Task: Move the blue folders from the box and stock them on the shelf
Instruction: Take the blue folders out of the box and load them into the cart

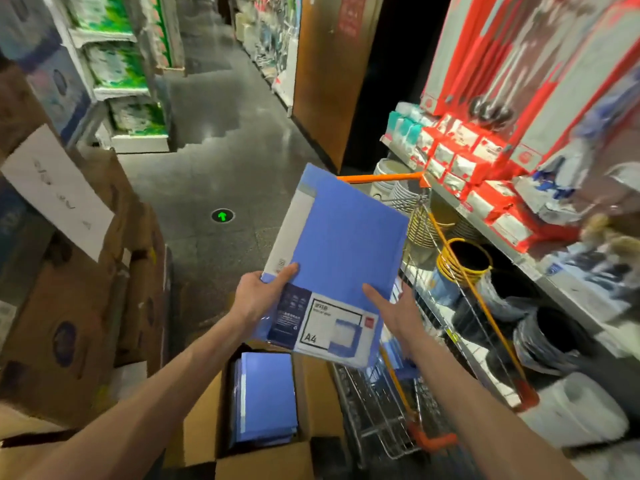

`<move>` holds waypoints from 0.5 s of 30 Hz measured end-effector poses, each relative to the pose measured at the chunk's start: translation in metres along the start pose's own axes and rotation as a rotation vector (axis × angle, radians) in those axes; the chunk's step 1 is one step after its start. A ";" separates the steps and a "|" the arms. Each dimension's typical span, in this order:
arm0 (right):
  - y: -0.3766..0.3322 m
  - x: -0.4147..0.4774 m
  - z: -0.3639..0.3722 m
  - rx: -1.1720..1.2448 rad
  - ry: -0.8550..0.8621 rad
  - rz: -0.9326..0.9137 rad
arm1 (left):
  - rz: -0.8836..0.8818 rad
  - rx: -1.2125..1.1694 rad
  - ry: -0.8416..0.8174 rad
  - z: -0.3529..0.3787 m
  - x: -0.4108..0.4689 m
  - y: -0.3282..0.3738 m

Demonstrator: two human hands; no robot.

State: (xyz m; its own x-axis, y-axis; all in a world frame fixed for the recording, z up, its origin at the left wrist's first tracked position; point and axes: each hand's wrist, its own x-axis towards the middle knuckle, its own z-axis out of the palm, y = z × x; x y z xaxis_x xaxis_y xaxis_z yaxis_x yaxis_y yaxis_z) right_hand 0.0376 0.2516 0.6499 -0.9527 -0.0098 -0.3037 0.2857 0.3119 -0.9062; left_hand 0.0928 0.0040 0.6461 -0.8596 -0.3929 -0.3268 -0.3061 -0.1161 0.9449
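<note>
Our left hand (258,294) pinches the blue folder (341,237) at its lower left corner, above the box (202,420); our right hand (398,313), fingers straight, rests its thumb on the cover.

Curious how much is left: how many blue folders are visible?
2: one blue folder held by the left hand, right hand touching it; another blue folder atop the stack in the box. More lie beneath, mostly hidden.
</note>
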 end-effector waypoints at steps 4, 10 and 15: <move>0.023 0.000 -0.064 0.221 0.059 0.066 | -0.120 -0.211 -0.135 0.070 -0.021 0.000; 0.071 -0.011 -0.183 0.296 0.452 0.018 | -0.277 -0.177 -0.305 0.196 -0.059 -0.028; 0.121 -0.015 -0.265 0.245 0.652 0.001 | -0.355 -0.053 -0.628 0.282 -0.095 -0.050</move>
State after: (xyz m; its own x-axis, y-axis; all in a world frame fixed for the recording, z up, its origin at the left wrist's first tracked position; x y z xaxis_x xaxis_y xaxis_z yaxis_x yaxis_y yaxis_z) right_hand 0.0591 0.5411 0.6226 -0.7981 0.5871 -0.1356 0.2287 0.0870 -0.9696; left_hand 0.0744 0.3044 0.6242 -0.7895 0.2730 -0.5497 -0.6043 -0.1893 0.7740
